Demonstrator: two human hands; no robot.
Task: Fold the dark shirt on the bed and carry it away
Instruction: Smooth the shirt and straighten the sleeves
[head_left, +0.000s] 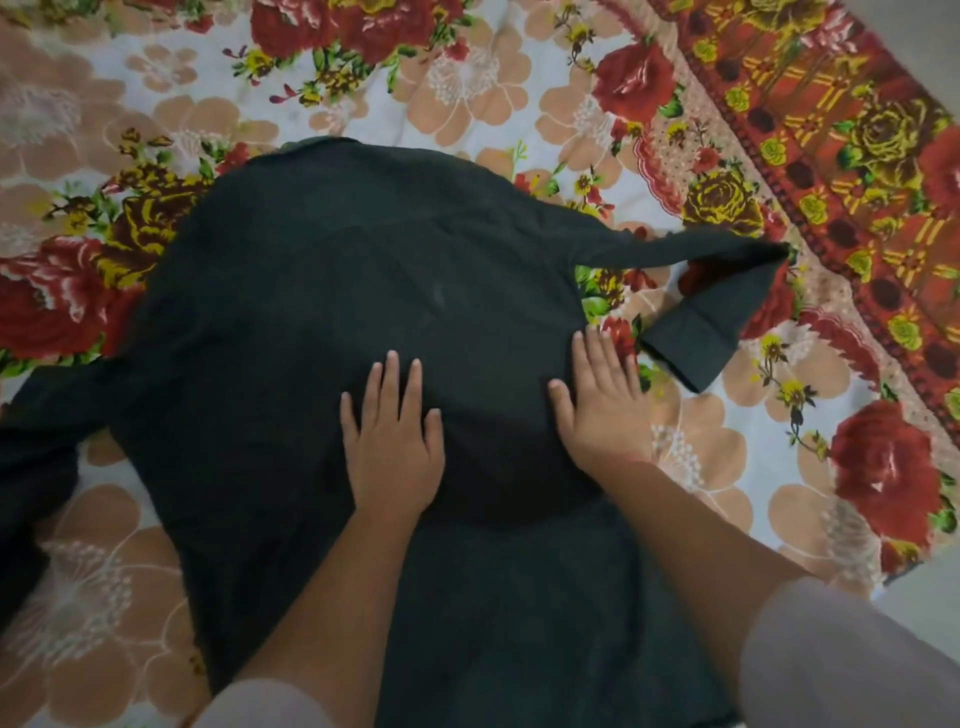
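The left hand (392, 447) is lying palm down in the lower middle of the frame, fingers straight and slightly spread, pointing toward the top edge. The right hand (605, 405) is lying flat just to its right and a little higher, fingers close together, thumb spreading out leftward. The left forearm (322, 597) is reaching up from the bottom edge and the right forearm (711, 535) is slanting in from the lower right, both bare below a pale left sleeve (260, 709) and right sleeve (841, 660).
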